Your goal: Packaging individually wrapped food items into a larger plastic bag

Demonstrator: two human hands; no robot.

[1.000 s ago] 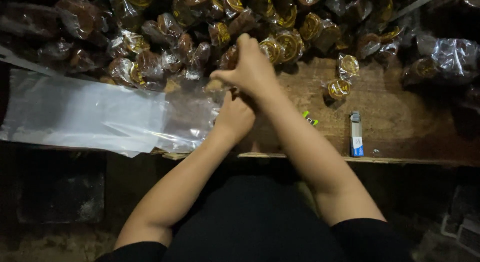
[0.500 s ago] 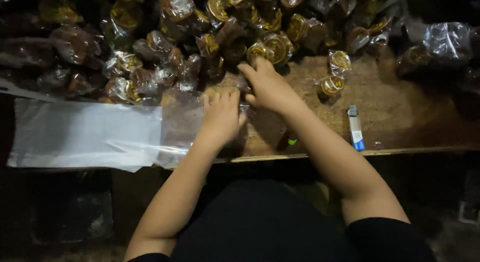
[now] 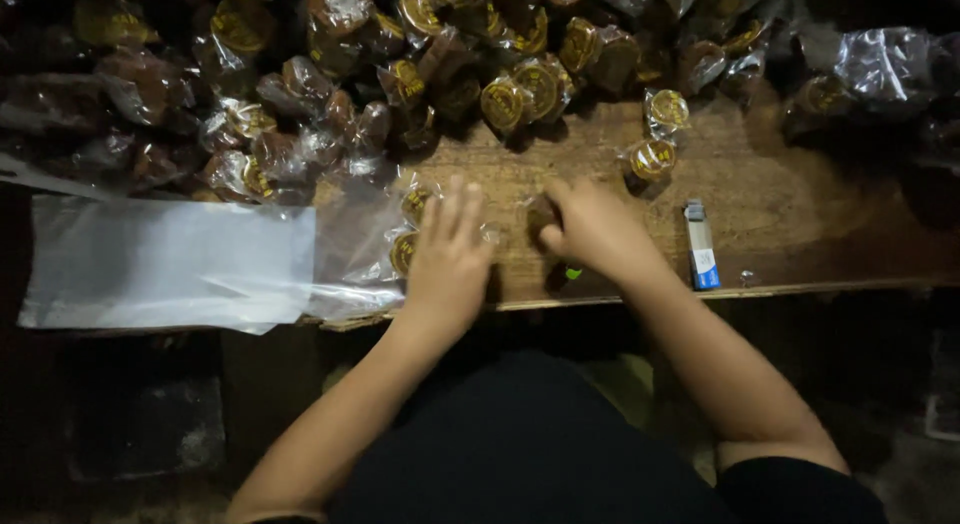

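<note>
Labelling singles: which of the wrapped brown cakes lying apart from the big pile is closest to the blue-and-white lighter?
The round clear-wrapped brown cake with a yellow label, alone on bare wooden table just left of the blue-and-white lighter; its neighbour lies farther up.

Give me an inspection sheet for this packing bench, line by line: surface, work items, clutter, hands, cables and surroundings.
Surface: worn brown wooden bench.
Work items: brown round cakes in clear wrappers with yellow labels heaped at the back; stack of clear plastic bags at the left.
Clutter: small blue and white lighter; small green bit.
Hands: left hand flat on a bag holding cakes; right hand curled over one cake.
Cables: nothing seen.
Surroundings: dark floor, black clothing below.
</note>
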